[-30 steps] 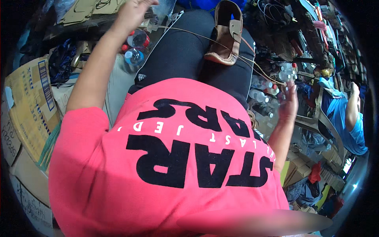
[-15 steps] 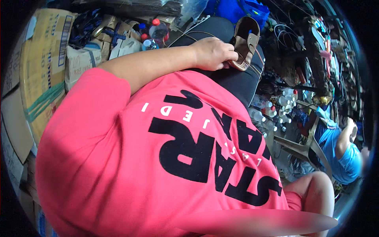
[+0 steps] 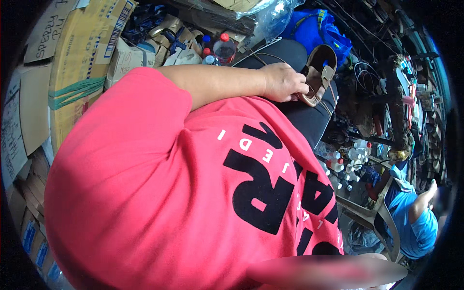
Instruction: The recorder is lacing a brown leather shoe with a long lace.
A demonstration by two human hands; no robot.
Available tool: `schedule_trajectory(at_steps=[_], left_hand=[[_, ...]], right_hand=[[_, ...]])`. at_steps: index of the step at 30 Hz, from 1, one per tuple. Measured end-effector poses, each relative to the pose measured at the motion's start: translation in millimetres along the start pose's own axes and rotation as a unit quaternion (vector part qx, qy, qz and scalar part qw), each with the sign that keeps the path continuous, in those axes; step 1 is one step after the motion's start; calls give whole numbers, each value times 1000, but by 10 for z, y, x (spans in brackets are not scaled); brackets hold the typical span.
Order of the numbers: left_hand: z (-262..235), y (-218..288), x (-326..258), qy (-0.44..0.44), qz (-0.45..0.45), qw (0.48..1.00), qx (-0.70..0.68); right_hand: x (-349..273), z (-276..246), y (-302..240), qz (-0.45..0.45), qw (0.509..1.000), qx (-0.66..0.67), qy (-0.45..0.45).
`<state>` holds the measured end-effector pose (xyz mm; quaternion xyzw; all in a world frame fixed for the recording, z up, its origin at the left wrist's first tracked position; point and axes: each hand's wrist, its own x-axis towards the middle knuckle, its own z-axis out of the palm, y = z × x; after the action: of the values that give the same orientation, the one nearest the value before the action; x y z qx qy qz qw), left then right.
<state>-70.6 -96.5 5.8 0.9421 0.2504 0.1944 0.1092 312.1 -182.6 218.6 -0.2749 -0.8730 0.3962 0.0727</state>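
A brown leather shoe point(image 3: 327, 75) lies across my dark-trousered leg, its opening facing up. Thin brown lace point(image 3: 332, 92) hangs at its side, and more cord crosses the trousers near my wrist. My left hand point(image 3: 286, 83) is closed at the shoe's near end, thumb and fingers pinched at its edge. The fingertips are partly hidden, so whether lace is also between them I cannot tell. My right hand is out of view; a blurred patch covers the lower right.
Cardboard boxes point(image 3: 79, 67) are stacked at the left. Bottles point(image 3: 224, 48) stand beyond my forearm, and several more point(image 3: 355, 157) are at the right. A blue bag point(image 3: 314, 31) sits past the shoe. Another person in a blue shirt point(image 3: 411, 217) sits at the right by a chair point(image 3: 398, 232).
The whole view has shifted, so the hand, shoe and surroundings appear farther right and lower. My left hand stays closed at the shoe's edge. My right elbow has gone from view.
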Motion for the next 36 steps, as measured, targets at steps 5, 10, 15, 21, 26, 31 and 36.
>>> schedule_trajectory(at_steps=[5,10,15,21,26,31,36], left_hand=[[25,11,-1,-6,35,999,17],[-67,41,83,-55,36,998,-10],[-50,56,114,-66,3,997,-45],[-57,101,80,-46,10,999,-15],[-85,142,105,-44,44,997,36],[-104,160,35,-51,45,996,58],[-103,87,-15,-57,15,998,20]], right_hand=[[-46,116,-39,33,999,-22,14],[-129,293,19,71,996,-29,40],[-118,280,135,110,992,-40,38],[119,46,262,149,986,-66,-15],[475,-217,272,169,977,-107,-70],[711,-269,139,207,962,-145,-100],[838,-147,-87,268,942,-175,-99]])
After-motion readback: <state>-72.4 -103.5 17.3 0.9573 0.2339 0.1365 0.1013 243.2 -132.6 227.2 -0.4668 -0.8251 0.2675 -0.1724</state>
